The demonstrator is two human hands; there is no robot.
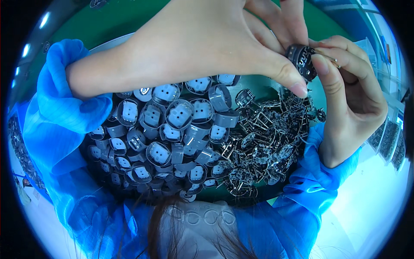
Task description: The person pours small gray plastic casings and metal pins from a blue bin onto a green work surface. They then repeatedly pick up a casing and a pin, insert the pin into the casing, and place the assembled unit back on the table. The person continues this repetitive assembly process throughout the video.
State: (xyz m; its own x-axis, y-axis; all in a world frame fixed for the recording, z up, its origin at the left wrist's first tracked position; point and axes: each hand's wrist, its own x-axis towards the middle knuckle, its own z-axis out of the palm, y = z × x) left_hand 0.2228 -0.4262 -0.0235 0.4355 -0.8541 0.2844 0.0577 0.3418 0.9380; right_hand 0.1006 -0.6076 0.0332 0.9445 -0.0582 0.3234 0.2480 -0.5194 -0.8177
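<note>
My left hand (202, 43) reaches across the upper middle and pinches a small dark round part with metal pins (302, 60) between thumb and fingers. From the right, my right hand (349, 95) meets it and holds a thin metal pin or tool (330, 56) against the same part. Below both hands lies a heap of grey round caps with pale blue-white insets (172, 129) on the left. A tangle of dark metal pin pieces (263, 142) sits on the right of that heap.
Both piles rest on a green surface (129, 17) with a pale rim (108, 43) at the upper left. Blue sleeves (56, 125) frame both sides. Trays of small dark parts (390, 142) stand at the far right. Strands of hair (159, 224) hang at the bottom.
</note>
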